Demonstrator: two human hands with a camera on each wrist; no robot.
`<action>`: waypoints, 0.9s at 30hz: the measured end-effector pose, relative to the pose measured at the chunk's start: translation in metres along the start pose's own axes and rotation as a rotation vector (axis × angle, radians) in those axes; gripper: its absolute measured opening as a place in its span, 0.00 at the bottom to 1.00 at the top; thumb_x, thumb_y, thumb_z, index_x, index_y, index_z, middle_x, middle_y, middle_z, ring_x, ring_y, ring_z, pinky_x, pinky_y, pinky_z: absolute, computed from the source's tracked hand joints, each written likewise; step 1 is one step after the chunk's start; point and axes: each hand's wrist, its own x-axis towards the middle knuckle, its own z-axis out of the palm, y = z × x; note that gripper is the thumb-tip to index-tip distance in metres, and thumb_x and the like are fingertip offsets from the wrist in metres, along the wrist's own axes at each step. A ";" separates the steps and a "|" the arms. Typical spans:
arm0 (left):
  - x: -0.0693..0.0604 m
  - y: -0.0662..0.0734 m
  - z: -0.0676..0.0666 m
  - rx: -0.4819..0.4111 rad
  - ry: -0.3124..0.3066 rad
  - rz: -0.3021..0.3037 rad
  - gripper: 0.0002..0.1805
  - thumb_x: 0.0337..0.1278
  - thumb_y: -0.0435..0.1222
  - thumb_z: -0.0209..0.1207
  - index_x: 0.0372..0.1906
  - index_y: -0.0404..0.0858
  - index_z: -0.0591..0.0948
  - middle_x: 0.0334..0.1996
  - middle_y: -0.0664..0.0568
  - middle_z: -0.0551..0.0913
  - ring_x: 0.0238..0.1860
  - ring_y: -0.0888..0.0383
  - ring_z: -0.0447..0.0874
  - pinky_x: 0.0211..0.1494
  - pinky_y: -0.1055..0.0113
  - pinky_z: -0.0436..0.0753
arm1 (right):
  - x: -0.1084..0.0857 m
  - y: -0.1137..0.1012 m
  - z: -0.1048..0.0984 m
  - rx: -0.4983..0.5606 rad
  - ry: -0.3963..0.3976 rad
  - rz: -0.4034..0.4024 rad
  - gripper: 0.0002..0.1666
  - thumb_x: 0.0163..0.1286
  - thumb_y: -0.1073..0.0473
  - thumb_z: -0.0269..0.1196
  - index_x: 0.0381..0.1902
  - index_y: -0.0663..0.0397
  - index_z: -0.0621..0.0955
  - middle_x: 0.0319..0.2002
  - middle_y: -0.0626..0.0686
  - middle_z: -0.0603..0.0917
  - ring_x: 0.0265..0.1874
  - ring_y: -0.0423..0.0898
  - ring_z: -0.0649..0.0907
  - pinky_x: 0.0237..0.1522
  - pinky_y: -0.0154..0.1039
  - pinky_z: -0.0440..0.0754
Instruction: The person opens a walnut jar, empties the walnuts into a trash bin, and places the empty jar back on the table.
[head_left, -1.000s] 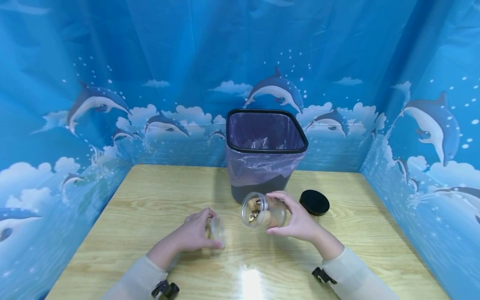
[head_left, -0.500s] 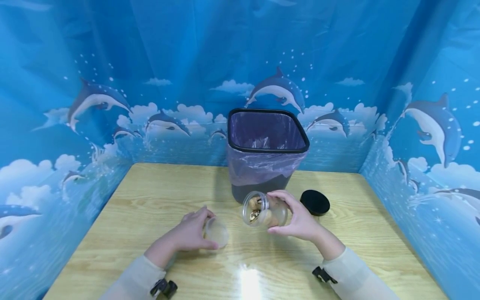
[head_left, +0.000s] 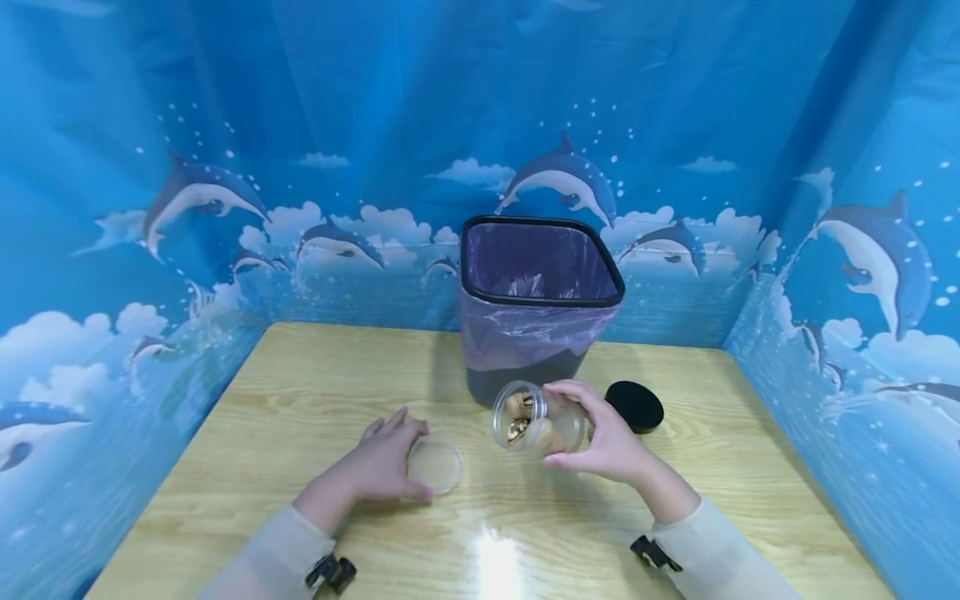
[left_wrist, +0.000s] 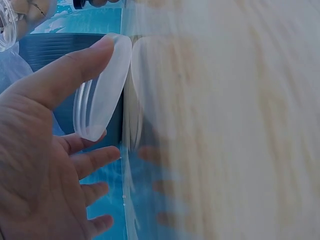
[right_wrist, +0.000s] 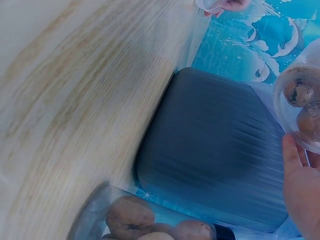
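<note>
My left hand pinches a clear round plastic lid by its edges, low over the table. In the left wrist view, the thumb of the hand is on the upper part of the upright-looking lid, with the index fingertip at its lower end. A clear jar of walnuts lies tilted in my right hand, its uncovered mouth facing left. The right wrist view shows walnuts inside that jar above the fingers of the hand.
A dark bin with a purple liner stands behind the jar. To the right is a black-lidded container, which holds walnuts in the right wrist view. A dolphin-print curtain borders the wooden table.
The clear lid has turned from edge-on to nearly flat in the head view, and my left fingers have spread a little. My right hand holds the jar much as before.
</note>
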 end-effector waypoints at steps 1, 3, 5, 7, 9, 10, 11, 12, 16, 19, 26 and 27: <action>0.000 0.000 0.000 0.004 0.003 -0.003 0.51 0.29 0.56 0.80 0.63 0.39 0.73 0.69 0.41 0.72 0.76 0.35 0.50 0.74 0.34 0.44 | 0.000 0.000 0.000 0.002 0.003 -0.003 0.52 0.45 0.61 0.83 0.68 0.48 0.72 0.65 0.50 0.74 0.62 0.39 0.73 0.62 0.29 0.69; 0.000 0.000 0.000 0.009 0.003 -0.011 0.50 0.28 0.56 0.80 0.62 0.40 0.74 0.69 0.41 0.71 0.76 0.35 0.50 0.74 0.35 0.44 | -0.001 0.001 0.000 0.004 0.006 -0.009 0.53 0.44 0.62 0.83 0.68 0.50 0.72 0.64 0.52 0.74 0.62 0.39 0.73 0.61 0.29 0.70; -0.001 0.000 0.000 0.004 0.001 -0.018 0.49 0.28 0.55 0.80 0.61 0.40 0.75 0.70 0.39 0.69 0.76 0.34 0.50 0.74 0.35 0.44 | -0.001 0.002 0.000 0.004 0.010 -0.014 0.53 0.43 0.63 0.83 0.68 0.52 0.71 0.64 0.53 0.74 0.61 0.39 0.73 0.61 0.29 0.70; -0.002 0.001 0.000 0.004 -0.005 -0.023 0.48 0.29 0.55 0.80 0.61 0.40 0.75 0.71 0.37 0.67 0.76 0.33 0.50 0.75 0.35 0.44 | -0.001 0.003 0.000 0.003 0.010 -0.016 0.54 0.43 0.64 0.83 0.68 0.53 0.71 0.64 0.54 0.74 0.61 0.39 0.74 0.60 0.29 0.71; -0.004 0.001 -0.001 0.006 -0.011 -0.024 0.47 0.29 0.55 0.79 0.60 0.39 0.75 0.71 0.36 0.66 0.75 0.33 0.50 0.74 0.35 0.44 | -0.002 0.003 0.000 0.003 0.009 -0.014 0.53 0.43 0.64 0.83 0.68 0.52 0.71 0.64 0.53 0.74 0.60 0.39 0.74 0.60 0.30 0.71; -0.004 0.001 -0.001 0.010 -0.011 -0.020 0.47 0.29 0.55 0.79 0.60 0.39 0.75 0.71 0.35 0.66 0.75 0.32 0.50 0.74 0.34 0.44 | -0.002 0.003 0.000 0.002 0.009 -0.012 0.53 0.43 0.64 0.83 0.68 0.52 0.71 0.64 0.52 0.74 0.60 0.39 0.74 0.60 0.30 0.72; -0.004 0.001 -0.001 0.017 -0.013 -0.018 0.47 0.29 0.55 0.79 0.59 0.39 0.75 0.71 0.34 0.65 0.75 0.32 0.51 0.74 0.34 0.45 | -0.002 0.003 0.000 0.001 0.009 -0.010 0.53 0.43 0.63 0.83 0.68 0.51 0.72 0.64 0.51 0.74 0.60 0.38 0.74 0.60 0.30 0.72; -0.004 0.001 -0.001 0.025 -0.013 -0.015 0.47 0.29 0.56 0.78 0.59 0.39 0.75 0.71 0.34 0.65 0.75 0.31 0.51 0.74 0.34 0.45 | -0.002 0.003 0.000 -0.001 0.010 -0.009 0.53 0.43 0.64 0.83 0.68 0.51 0.72 0.64 0.51 0.75 0.60 0.39 0.74 0.59 0.30 0.72; -0.005 0.000 -0.001 0.051 -0.016 -0.004 0.46 0.29 0.57 0.78 0.57 0.40 0.76 0.71 0.32 0.65 0.74 0.30 0.52 0.73 0.32 0.47 | -0.002 0.001 -0.001 -0.009 0.017 -0.005 0.53 0.42 0.67 0.83 0.67 0.55 0.72 0.63 0.54 0.75 0.60 0.38 0.74 0.58 0.30 0.72; -0.005 0.000 -0.002 0.060 -0.023 -0.004 0.45 0.29 0.56 0.78 0.57 0.40 0.76 0.71 0.31 0.64 0.74 0.29 0.52 0.73 0.32 0.47 | -0.002 -0.009 -0.002 -0.008 0.020 -0.013 0.51 0.42 0.70 0.82 0.66 0.60 0.72 0.62 0.58 0.75 0.59 0.36 0.74 0.57 0.29 0.73; -0.007 0.004 -0.005 0.067 -0.041 -0.023 0.45 0.30 0.55 0.78 0.58 0.39 0.76 0.71 0.30 0.63 0.73 0.28 0.52 0.73 0.32 0.47 | -0.002 -0.036 -0.007 -0.004 0.022 -0.017 0.48 0.44 0.69 0.81 0.64 0.61 0.73 0.60 0.58 0.76 0.57 0.36 0.74 0.57 0.31 0.73; -0.007 0.005 -0.006 0.067 -0.045 -0.028 0.45 0.30 0.55 0.79 0.58 0.39 0.76 0.71 0.30 0.63 0.73 0.28 0.52 0.73 0.32 0.47 | -0.002 -0.036 -0.007 -0.006 0.022 -0.017 0.48 0.44 0.69 0.81 0.65 0.61 0.73 0.60 0.57 0.76 0.57 0.37 0.74 0.58 0.31 0.73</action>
